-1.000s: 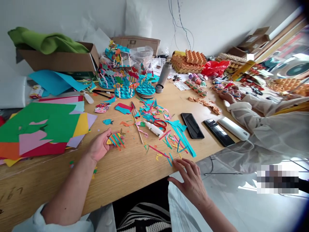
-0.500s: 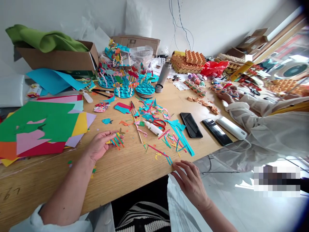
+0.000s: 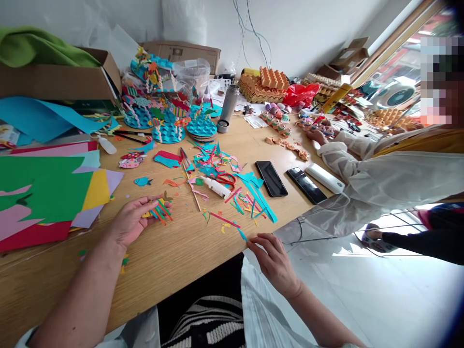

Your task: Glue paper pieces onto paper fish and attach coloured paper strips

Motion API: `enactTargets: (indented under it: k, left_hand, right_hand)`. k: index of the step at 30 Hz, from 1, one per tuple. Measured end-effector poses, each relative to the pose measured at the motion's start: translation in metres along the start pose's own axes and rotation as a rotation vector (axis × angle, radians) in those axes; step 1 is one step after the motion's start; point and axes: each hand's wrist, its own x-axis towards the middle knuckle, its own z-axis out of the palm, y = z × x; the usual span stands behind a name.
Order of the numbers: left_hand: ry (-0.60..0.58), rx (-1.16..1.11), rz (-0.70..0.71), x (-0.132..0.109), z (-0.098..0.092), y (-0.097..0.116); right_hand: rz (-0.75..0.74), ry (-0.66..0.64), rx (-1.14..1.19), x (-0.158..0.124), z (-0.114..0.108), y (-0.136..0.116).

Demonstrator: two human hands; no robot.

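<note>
My left hand [image 3: 132, 220] is closed around a yellow paper cut-out [image 3: 159, 211], seemingly a fish, striped with orange, green and blue strips; the fingers partly cover it. At the table's front edge, the fingertips of my right hand [image 3: 275, 263] pinch the end of a narrow blue paper strip [image 3: 241, 234]. A long red paper strip [image 3: 224, 220] lies just beyond it. Further in are a white glue bottle [image 3: 216, 187] and red-handled scissors [image 3: 226, 181]. A small blue paper fish [image 3: 142, 181] rests beyond my left hand.
Coloured paper sheets [image 3: 43, 193] are stacked at left. Paper scraps [image 3: 213, 162] and a brush [image 3: 192, 186] lie mid-table. Behind stand blue egg-tray models [image 3: 168, 133] and a steel flask [image 3: 229, 106]. Phones [image 3: 271, 179] lie at right, near another person's sleeve [image 3: 362, 164].
The view has turned to the right, so the table's things appear further left. My right fingertips have come together on the blue strip. My left hand keeps its hold.
</note>
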Motion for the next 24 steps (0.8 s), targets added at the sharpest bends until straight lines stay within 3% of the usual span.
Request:
enactTargets:
  k: [8, 14, 19, 24]
  left_hand:
    - [-0.011, 0.002, -0.005, 0.0, 0.0, 0.0]
    - [-0.008, -0.007, -0.007, -0.002, 0.003, 0.001]
    - [-0.033, -0.019, -0.013, -0.006, 0.01, -0.001]
    - [-0.04, -0.012, -0.035, -0.005, 0.011, -0.005]
  right_hand:
    - [0.0, 0.025, 0.031, -0.006, 0.005, 0.002]
    - [0.124, 0.101, 0.104, 0.009, -0.008, 0.0]
    - [0.265, 0.122, 0.278, 0.063, -0.023, -0.002]
    - [0.182, -0.198, 0.487, 0.149, -0.012, -0.014]
